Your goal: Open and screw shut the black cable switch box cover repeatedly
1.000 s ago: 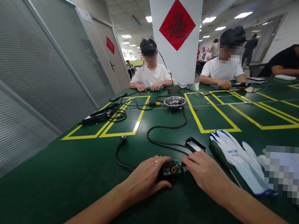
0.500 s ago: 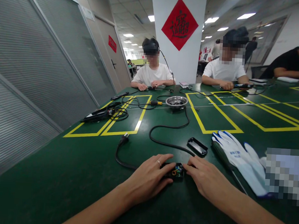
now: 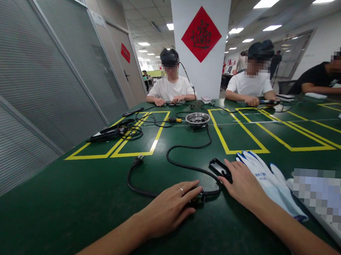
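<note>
My left hand (image 3: 169, 208) lies over a small black adapter body (image 3: 198, 197) with an exposed circuit board, its fingers curled on it and hiding most of it. A black cable (image 3: 182, 166) loops from the adapter across the green table (image 3: 68, 198) to a plug (image 3: 137, 161). My right hand (image 3: 242, 184) has reached forward and its fingertips touch the black cover piece (image 3: 219, 167) lying flat near the white work gloves (image 3: 267, 179). The fingers of that hand are stretched out over the cover's near end.
A metal bowl (image 3: 198, 118) stands at the table's middle, with a yellow-handled screwdriver (image 3: 173, 120) to its left. Tangled cables and a black tool (image 3: 115, 131) lie at the left inside yellow tape lines. Other people sit across the table. A blurred patch (image 3: 322, 196) lies at right.
My right hand left the adapter and moved forward to the black cover piece. My left hand stayed on the adapter and now covers more of it. The view shifted slightly.
</note>
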`<control>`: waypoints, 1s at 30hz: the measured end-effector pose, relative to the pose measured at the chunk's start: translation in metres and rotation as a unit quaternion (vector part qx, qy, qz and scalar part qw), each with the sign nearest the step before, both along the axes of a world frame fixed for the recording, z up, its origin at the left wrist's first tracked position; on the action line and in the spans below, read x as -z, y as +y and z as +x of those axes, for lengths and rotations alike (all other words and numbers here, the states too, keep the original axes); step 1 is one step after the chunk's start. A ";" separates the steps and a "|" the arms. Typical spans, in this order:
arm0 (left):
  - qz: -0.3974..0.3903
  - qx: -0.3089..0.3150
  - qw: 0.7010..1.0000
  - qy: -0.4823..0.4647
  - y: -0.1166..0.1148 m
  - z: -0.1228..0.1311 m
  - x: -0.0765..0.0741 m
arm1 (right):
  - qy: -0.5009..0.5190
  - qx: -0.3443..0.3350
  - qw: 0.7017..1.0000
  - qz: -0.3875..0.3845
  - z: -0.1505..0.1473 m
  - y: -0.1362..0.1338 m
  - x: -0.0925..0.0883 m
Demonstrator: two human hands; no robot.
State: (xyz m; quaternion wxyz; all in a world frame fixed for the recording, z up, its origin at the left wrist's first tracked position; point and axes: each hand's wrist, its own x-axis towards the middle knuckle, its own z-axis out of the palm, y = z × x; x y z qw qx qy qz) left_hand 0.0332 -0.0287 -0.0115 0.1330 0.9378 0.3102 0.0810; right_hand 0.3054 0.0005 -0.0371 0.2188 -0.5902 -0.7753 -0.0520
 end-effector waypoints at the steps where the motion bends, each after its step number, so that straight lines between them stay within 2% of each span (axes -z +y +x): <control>1: 0.001 -0.005 1.000 0.000 0.000 -0.001 0.000 | -0.003 0.000 1.000 -0.002 0.000 0.001 0.002; 14: 0.027 -0.035 0.998 -0.038 0.005 -0.009 0.002 | 0.056 0.035 0.997 0.029 -0.003 -0.006 -0.010; 18: 0.042 -0.062 0.993 -0.095 0.006 -0.010 0.001 | 0.098 0.044 0.993 0.044 -0.010 -0.016 -0.023; 20: 0.038 -0.089 0.986 -0.133 0.006 -0.010 0.000 | 0.150 0.011 0.988 0.019 -0.016 -0.028 -0.031; 22: 0.001 -0.115 0.978 -0.177 0.005 -0.009 -0.002 | 0.224 -0.057 0.972 -0.042 -0.025 -0.041 -0.037; 25: -0.105 -0.129 0.953 -0.252 0.000 -0.003 -0.006 | 0.296 -0.153 0.934 -0.130 -0.038 -0.057 -0.040; 30: -0.282 -0.124 0.880 -0.362 -0.011 0.007 -0.009 | 0.327 -0.215 0.899 -0.198 -0.050 -0.066 -0.036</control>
